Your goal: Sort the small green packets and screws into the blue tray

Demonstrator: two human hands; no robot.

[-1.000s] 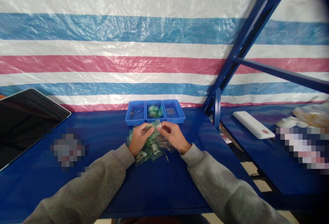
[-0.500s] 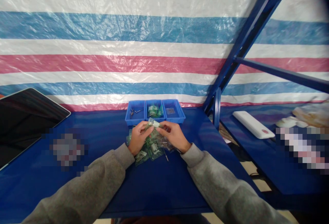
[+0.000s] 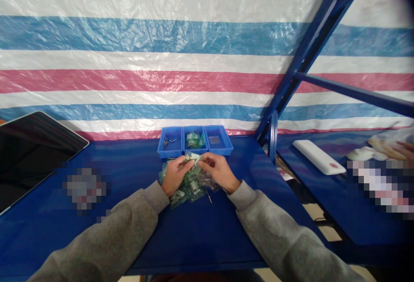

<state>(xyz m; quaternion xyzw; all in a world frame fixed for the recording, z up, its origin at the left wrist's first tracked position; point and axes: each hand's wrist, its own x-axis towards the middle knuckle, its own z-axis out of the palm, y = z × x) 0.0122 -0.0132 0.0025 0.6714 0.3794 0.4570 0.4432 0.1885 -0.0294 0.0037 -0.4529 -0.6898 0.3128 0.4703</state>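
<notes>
Left hand (image 3: 174, 176), right hand (image 3: 221, 173): both grips clamped on bag (image 3: 193, 156), 6 o'clock of trays (image 3: 195, 151), above pile (image 3: 195, 190). Thin plastic could slip or split if tugged unevenly, likely spilling contents onto pile.

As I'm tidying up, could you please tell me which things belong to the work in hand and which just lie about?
In the work, it seems:
clear packet held by left hand and right hand
pile of packets below
three blue trays

Seemingly just lying about:
dark-screened panel
white oblong case
</notes>
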